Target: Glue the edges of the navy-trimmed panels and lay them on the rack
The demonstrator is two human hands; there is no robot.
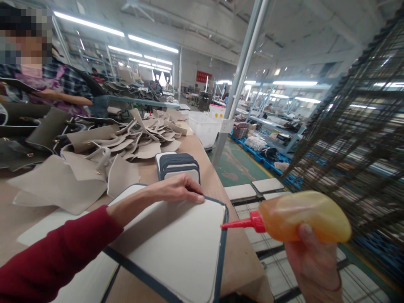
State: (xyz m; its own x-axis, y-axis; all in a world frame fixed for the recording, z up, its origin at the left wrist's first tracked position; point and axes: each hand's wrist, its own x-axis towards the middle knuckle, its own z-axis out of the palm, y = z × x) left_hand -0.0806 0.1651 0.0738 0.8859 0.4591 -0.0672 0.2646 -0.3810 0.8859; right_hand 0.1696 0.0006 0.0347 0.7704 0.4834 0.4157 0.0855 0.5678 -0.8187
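My left hand [181, 188] grips the far edge of a white panel with a dark blue border [179, 244], thumb on top and fingers over the rim. My right hand [312, 256] is closed around a glue bottle [303, 214] of amber liquid, held on its side. Its red nozzle [241, 223] points left, and the tip meets the dark border at the panel's right edge. Behind my left hand stands a stack of smaller dark-edged panels [178, 164]. More pale panels [85, 277] lie under the held one at the lower left.
Grey-beige leather-like pieces [142, 136] are heaped along the brown table [206, 168]. A person [63, 90] handles a piece at the far left. A metal post [235, 84], a white bin [203, 126] and a wire rack [356, 105] stand beyond; panels lie on wire shelving at right.
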